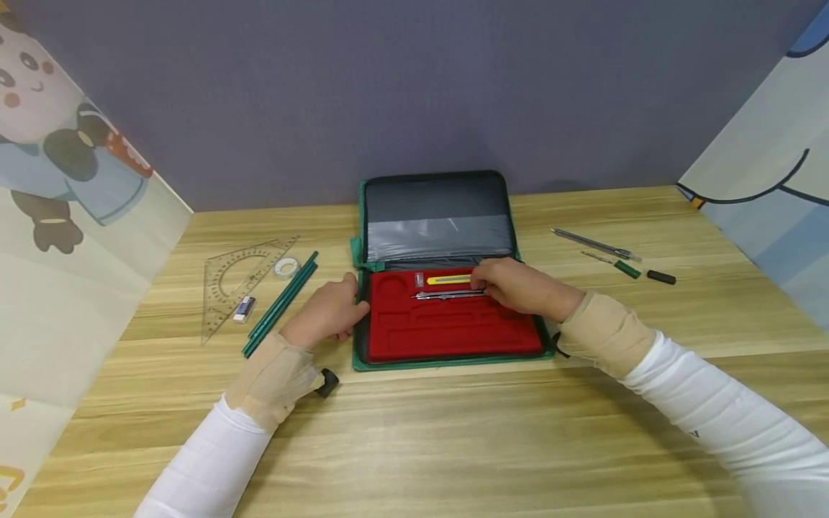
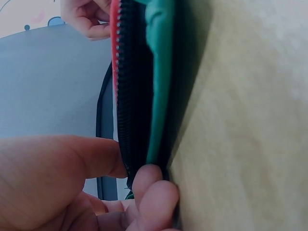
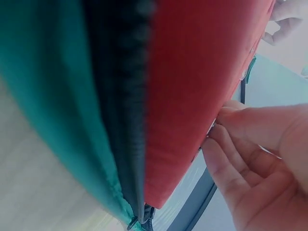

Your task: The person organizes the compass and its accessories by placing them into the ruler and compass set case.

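The left hand [image 1: 329, 311] is gripping the green zip case [image 1: 434, 205] by its edge. The right hand [image 1: 518, 284] is pinching a silver compass [image 1: 445, 295] in the red tray [image 1: 453, 339].

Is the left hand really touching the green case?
Touching. The left wrist view shows it: the left hand pinches the edge of the green case between thumb and fingers.

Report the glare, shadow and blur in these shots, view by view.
Head view: a pale sheen lies across the clear plastic pocket; left wrist view: a dark shadow runs beside the green cover, and the tabletop looks soft, its grain smeared; right wrist view: the nearest stretch of black zipper is blurred, and the left hand at upper right looks washed out.
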The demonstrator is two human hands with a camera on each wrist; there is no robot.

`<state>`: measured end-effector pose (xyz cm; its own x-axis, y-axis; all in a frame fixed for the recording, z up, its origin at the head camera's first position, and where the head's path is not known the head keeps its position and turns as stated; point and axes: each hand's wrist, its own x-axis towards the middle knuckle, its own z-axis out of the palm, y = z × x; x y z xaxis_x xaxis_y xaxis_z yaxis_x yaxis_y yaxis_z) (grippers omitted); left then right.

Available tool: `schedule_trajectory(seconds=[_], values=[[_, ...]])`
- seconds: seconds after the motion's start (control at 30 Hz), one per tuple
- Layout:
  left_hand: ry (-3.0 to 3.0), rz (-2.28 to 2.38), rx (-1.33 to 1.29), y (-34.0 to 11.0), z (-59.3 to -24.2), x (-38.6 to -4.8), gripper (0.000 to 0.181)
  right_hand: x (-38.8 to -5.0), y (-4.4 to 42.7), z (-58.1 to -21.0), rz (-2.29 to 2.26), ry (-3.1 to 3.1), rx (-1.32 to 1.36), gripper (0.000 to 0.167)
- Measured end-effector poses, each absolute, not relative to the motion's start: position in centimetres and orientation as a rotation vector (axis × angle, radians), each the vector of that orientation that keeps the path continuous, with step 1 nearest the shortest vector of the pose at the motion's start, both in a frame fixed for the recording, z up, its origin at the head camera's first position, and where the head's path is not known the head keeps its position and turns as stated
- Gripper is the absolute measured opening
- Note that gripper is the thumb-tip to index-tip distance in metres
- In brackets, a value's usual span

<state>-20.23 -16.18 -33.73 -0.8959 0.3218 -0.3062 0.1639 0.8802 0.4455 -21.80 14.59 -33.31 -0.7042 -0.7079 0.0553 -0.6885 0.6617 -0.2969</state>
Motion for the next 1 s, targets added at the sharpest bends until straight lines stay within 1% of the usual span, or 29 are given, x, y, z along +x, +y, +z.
schedule_trajectory(seconds=[0.1,0.33,0.53,0.73,0.9,1.0], values=[[2.677,0.585,0.358,-16.2,-33.7,-20.2,0.057,-21.8,14.8,-33.3,-0.446,2.812,-1.168,0.016],[2.682,0.591,0.362,-16.2,-33.6,-20.1,0.044,-22.0,15.9,-33.3,-0.432,2.827,-1.161,0.017],[2.68,0.586,0.363,-16.1,-33.6,-20.2,0.049,-21.8,17.1,-32.8,-0.455,2.845,-1.092,0.018],[2.673,0.586,0.362,-16.1,-33.6,-20.2,0.049,-21.6,18.6,-32.6,-0.463,2.863,-1.035,0.013],[2.67,0.591,0.365,-16.1,-33.8,-20.3,0.048,-22.2,20.6,-32.9,-0.458,2.901,-1.011,0.012],[2.674,0.583,0.363,-16.2,-33.8,-20.3,0.051,-22.8,22.0,-33.2,-0.463,2.926,-0.994,0.012]])
